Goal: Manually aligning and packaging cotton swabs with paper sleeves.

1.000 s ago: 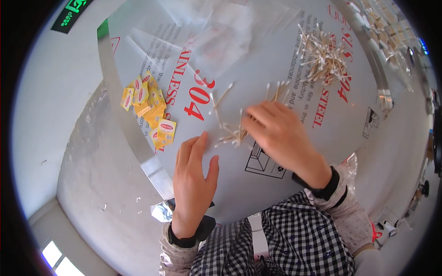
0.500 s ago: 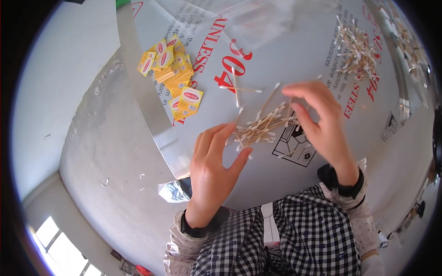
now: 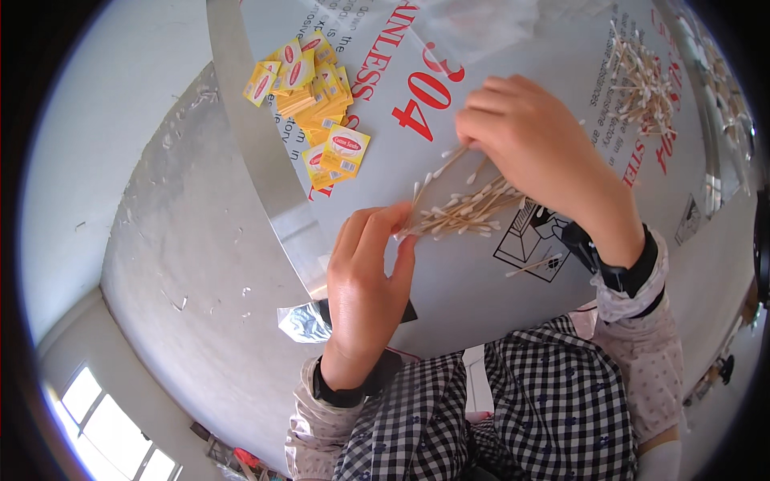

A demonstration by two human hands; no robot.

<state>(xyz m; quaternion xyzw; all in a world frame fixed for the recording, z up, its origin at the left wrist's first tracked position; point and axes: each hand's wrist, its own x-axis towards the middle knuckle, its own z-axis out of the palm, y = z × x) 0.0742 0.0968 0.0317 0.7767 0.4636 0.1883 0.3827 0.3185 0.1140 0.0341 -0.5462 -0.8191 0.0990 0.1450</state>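
Observation:
A bundle of cotton swabs with wooden sticks and white tips hangs between both hands above the steel table. My left hand pinches the bundle's left end between thumb and fingers. My right hand grips the right end from above, fingers curled over the sticks. One stray swab lies on the table below the bundle.
A pile of yellow paper labels lies at the table's left edge. A loose heap of cotton swabs lies at the far right. A crumpled clear plastic wrapper sits by the near table edge. Grey floor lies to the left.
Both hands have lifted off the table with the gathered swabs, and the bundle is now held tighter between them. The view has shifted, so the table appears higher and closer.

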